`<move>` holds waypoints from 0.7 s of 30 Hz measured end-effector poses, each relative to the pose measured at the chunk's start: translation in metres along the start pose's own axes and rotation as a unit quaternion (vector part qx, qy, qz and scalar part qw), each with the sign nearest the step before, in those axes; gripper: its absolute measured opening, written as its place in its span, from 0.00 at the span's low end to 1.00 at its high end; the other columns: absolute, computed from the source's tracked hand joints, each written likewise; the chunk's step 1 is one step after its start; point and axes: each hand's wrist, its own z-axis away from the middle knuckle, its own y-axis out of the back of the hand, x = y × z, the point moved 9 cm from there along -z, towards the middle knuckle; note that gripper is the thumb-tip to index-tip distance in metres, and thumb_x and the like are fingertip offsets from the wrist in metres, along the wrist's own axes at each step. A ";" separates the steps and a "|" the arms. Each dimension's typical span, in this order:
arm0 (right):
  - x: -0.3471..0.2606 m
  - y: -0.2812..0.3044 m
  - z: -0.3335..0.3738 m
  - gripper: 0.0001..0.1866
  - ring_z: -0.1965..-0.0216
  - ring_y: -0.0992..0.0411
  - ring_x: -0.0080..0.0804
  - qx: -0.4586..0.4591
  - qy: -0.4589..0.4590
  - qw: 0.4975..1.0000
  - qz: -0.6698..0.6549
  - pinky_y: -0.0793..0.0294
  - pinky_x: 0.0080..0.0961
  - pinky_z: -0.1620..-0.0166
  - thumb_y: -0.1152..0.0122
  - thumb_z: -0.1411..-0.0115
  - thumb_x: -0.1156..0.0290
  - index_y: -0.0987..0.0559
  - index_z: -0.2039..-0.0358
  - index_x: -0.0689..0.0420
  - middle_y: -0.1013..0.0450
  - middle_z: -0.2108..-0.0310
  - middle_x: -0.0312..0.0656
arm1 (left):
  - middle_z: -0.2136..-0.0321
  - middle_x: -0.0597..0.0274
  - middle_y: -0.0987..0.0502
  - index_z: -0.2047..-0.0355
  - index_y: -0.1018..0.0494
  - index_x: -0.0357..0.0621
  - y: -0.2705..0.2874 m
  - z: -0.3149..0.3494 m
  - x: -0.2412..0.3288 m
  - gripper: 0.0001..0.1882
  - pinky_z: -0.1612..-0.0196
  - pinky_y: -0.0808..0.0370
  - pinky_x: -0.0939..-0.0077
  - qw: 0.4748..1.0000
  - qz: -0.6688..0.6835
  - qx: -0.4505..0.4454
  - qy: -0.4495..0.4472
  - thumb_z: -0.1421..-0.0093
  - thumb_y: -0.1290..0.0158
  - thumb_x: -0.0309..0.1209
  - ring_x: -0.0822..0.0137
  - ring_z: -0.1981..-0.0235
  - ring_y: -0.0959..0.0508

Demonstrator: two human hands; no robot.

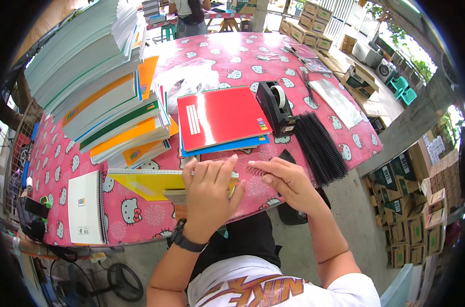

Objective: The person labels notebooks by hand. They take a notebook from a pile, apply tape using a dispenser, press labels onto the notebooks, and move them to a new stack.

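While the right grip (289,181) pinches a thin coil (255,171) between thumb and forefinger, the left grip (210,187) lies over the yellow notebook (140,183), fingers spread; cannot tell whether it clasps. Notebook sits near the front edge of the surface (258,198): glossy cover, pale strip along the far side. Coil: small, dark, loose-looped, just beside the notebook's right end. Left palm down, right hand angled inward. Beyond: red notebook (222,115) atop blue notebook (219,147), tape dispenser (274,115) to the right, black spirals (320,148) bunched near. Leftward: white notebook (84,210), tall notebook stack (81,66).
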 end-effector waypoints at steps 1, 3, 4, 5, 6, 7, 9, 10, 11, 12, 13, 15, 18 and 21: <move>-0.004 0.004 -0.002 0.16 0.69 0.32 0.30 0.032 0.033 0.999 0.025 0.31 0.24 0.63 0.48 0.41 0.76 0.28 0.52 0.60 0.32 0.69 0.43 | 0.68 0.63 0.26 0.66 0.28 0.48 0.000 0.000 -0.002 0.11 0.49 0.42 0.61 0.998 0.053 -0.037 0.007 0.50 0.43 0.33 0.63 0.61 0.29; -0.010 0.005 -0.003 0.13 0.69 0.31 0.29 0.064 0.066 0.995 0.049 0.30 0.24 0.64 0.45 0.43 0.76 0.24 0.56 0.59 0.32 0.69 0.42 | 0.68 0.62 0.26 0.66 0.28 0.46 0.005 0.002 -0.008 0.11 0.54 0.40 0.64 0.995 0.095 -0.023 -0.004 0.50 0.43 0.30 0.63 0.63 0.28; -0.010 0.006 -0.005 0.12 0.69 0.31 0.29 0.081 0.053 0.995 0.030 0.30 0.23 0.64 0.43 0.45 0.77 0.23 0.59 0.59 0.32 0.69 0.41 | 0.69 0.61 0.25 0.65 0.27 0.45 0.010 0.003 -0.010 0.10 0.59 0.38 0.67 0.990 0.137 -0.006 -0.013 0.50 0.43 0.28 0.62 0.65 0.28; -0.008 0.007 -0.006 0.10 0.69 0.30 0.28 0.098 0.039 0.994 0.011 0.30 0.22 0.65 0.41 0.46 0.78 0.22 0.61 0.59 0.32 0.69 0.40 | 0.69 0.61 0.25 0.65 0.27 0.45 0.010 0.005 -0.011 0.10 0.59 0.38 0.67 0.991 0.135 -0.007 -0.012 0.50 0.43 0.28 0.62 0.65 0.28; -0.006 0.006 -0.007 0.10 0.69 0.30 0.28 0.098 0.039 0.994 0.009 0.30 0.22 0.65 0.41 0.46 0.78 0.22 0.61 0.59 0.32 0.69 0.40 | 0.70 0.61 0.25 0.66 0.27 0.45 0.012 0.006 -0.011 0.09 0.60 0.38 0.68 0.989 0.148 -0.002 -0.018 0.50 0.44 0.25 0.62 0.67 0.28; -0.007 0.004 -0.009 0.10 0.69 0.32 0.27 0.091 0.058 0.994 0.008 0.31 0.21 0.66 0.39 0.48 0.78 0.22 0.63 0.59 0.32 0.70 0.39 | 0.70 0.61 0.25 0.68 0.27 0.45 0.013 0.007 -0.011 0.08 0.62 0.37 0.69 0.986 0.163 0.005 -0.024 0.50 0.44 0.23 0.62 0.69 0.27; -0.008 0.003 -0.010 0.10 0.70 0.33 0.25 0.084 0.076 0.994 0.007 0.33 0.20 0.66 0.37 0.50 0.79 0.21 0.65 0.60 0.32 0.70 0.38 | 0.72 0.62 0.25 0.69 0.26 0.45 0.015 0.007 -0.010 0.07 0.62 0.37 0.70 0.986 0.164 0.012 -0.023 0.50 0.44 0.23 0.63 0.69 0.27; -0.010 0.003 -0.010 0.09 0.69 0.33 0.26 0.082 0.093 0.992 0.019 0.32 0.21 0.66 0.37 0.51 0.80 0.22 0.66 0.59 0.32 0.70 0.39 | 0.73 0.63 0.25 0.70 0.26 0.44 0.015 0.007 -0.011 0.06 0.63 0.37 0.70 0.986 0.166 0.018 -0.021 0.50 0.44 0.23 0.63 0.70 0.27; -0.012 0.003 -0.010 0.09 0.68 0.33 0.27 0.079 0.111 0.990 0.032 0.32 0.21 0.65 0.37 0.51 0.80 0.22 0.67 0.59 0.32 0.70 0.39 | 0.73 0.63 0.25 0.70 0.26 0.44 0.015 0.007 -0.011 0.06 0.63 0.37 0.70 0.986 0.167 0.018 -0.020 0.50 0.44 0.23 0.63 0.70 0.27; -0.013 0.002 -0.010 0.09 0.68 0.33 0.27 0.079 0.109 0.990 0.033 0.32 0.21 0.65 0.37 0.51 0.80 0.22 0.67 0.59 0.32 0.70 0.39 | 0.73 0.64 0.24 0.71 0.26 0.44 0.016 0.006 -0.011 0.06 0.63 0.37 0.70 0.985 0.167 0.023 -0.020 0.50 0.43 0.23 0.64 0.70 0.27; -0.015 0.001 -0.011 0.09 0.67 0.32 0.30 0.075 0.115 0.990 0.031 0.31 0.23 0.64 0.38 0.51 0.80 0.23 0.67 0.59 0.32 0.70 0.39 | 0.73 0.64 0.24 0.71 0.26 0.44 0.017 0.006 -0.011 0.05 0.64 0.37 0.71 0.985 0.167 0.028 -0.021 0.50 0.43 0.23 0.65 0.70 0.27; -0.016 -0.001 -0.011 0.09 0.66 0.31 0.33 0.072 0.121 0.990 0.028 0.31 0.25 0.64 0.39 0.51 0.79 0.23 0.67 0.58 0.32 0.70 0.40 | 0.73 0.65 0.24 0.72 0.26 0.45 0.017 0.007 -0.013 0.05 0.61 0.37 0.70 0.984 0.175 0.019 -0.006 0.50 0.43 0.23 0.65 0.70 0.27; -0.017 -0.001 -0.011 0.10 0.65 0.33 0.36 0.070 0.155 0.983 0.070 0.31 0.27 0.64 0.40 0.52 0.81 0.23 0.67 0.57 0.33 0.71 0.40 | 0.73 0.67 0.25 0.71 0.25 0.46 0.014 0.009 -0.014 0.05 0.54 0.39 0.67 0.985 0.170 0.003 0.006 0.51 0.43 0.25 0.67 0.69 0.26; -0.028 0.000 -0.008 0.12 0.66 0.33 0.33 0.070 0.208 0.968 0.126 0.32 0.24 0.64 0.41 0.56 0.84 0.22 0.69 0.57 0.33 0.71 0.38 | 0.73 0.68 0.25 0.70 0.26 0.47 0.014 0.011 -0.014 0.06 0.48 0.44 0.63 0.988 0.155 -0.009 0.004 0.50 0.43 0.25 0.68 0.68 0.25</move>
